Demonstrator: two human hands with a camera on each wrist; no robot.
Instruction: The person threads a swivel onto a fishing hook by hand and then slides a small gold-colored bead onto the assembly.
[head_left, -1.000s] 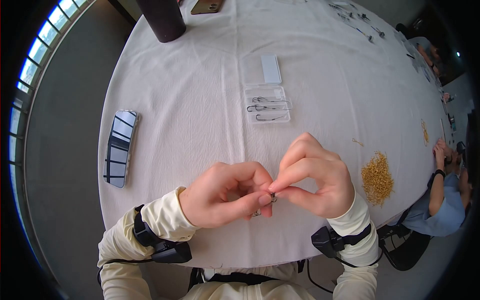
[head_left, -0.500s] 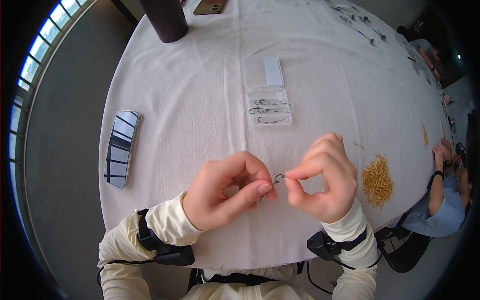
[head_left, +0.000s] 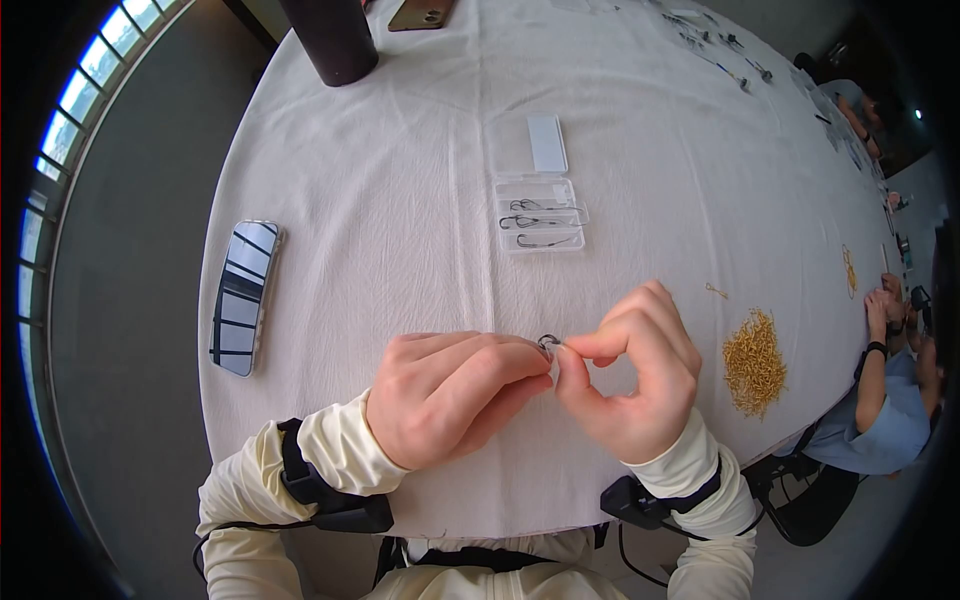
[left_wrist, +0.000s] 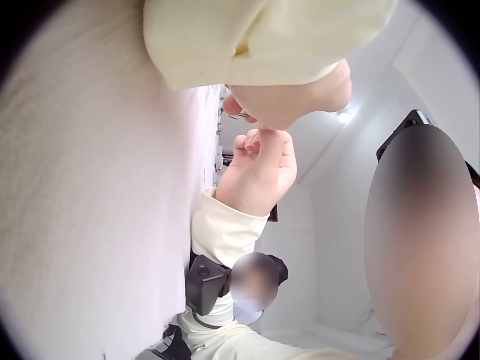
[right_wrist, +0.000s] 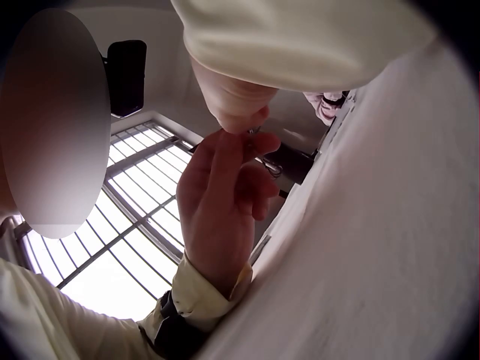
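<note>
Dark fish hooks (head_left: 547, 342) show between the two hands in the head view. The left hand (head_left: 455, 392) pinches them between thumb and fingers, its back turned up. From the other side the right hand (head_left: 638, 375) pinches a dark end of a hook with thumb and forefinger. Part of the hooks is hidden by the left fingers. In the right wrist view, thin metal (right_wrist: 271, 166) sticks out beside the left hand (right_wrist: 225, 195). A bit of hook (left_wrist: 240, 115) shows by the left fingertips in the left wrist view, close to the right hand (left_wrist: 259, 172).
An open clear box (head_left: 541, 246) with several dark hooks lies beyond the hands. A gold pile (head_left: 754, 365) of small pieces is at the right, with one loose piece (head_left: 716, 291) near it. A phone (head_left: 243, 300) lies left; a dark cup (head_left: 335, 45) stands at the far left.
The hands first drew apart, showing the hooks between them, then came closer again. The left hand has turned its back upward. The right hand has shifted slightly down and left since half a second ago.
</note>
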